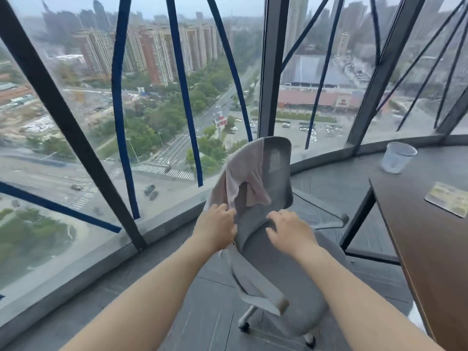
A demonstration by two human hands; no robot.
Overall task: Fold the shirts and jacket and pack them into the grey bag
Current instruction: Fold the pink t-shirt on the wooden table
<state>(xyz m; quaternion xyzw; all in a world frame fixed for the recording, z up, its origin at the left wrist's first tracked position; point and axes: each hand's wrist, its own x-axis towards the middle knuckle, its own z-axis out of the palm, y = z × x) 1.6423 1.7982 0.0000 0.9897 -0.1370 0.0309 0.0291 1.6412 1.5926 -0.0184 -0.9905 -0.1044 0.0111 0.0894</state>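
A: Where is the clothing at this point?

B: A pale pink shirt (244,173) hangs over the left side of the backrest of a grey mesh office chair (274,171), by the curved window (76,110). It is draped there loosely, one part falling down the front of the mesh, so it has to be lifted off before any folding.

A: And the hands?

B: The left hand (219,225) is at the shirt's lower hem on the chair's left edge, fingers curled as if pinching the cloth; the exact grip is hard to tell. The right hand (288,230) lies on the lower backrest with fingers spread and relaxed, holding nothing, probably steadying the chair, which rolls on casters.

A: Is the grey bag anywhere?

B: Not in view, nor a jacket or other shirts. At right stands a dark wooden table (417,236) with a clear plastic cup (397,157) at its far end and a small mat (448,202) nearer.

A: So the task has barely begun?

B: I judge so: collecting the first garment.
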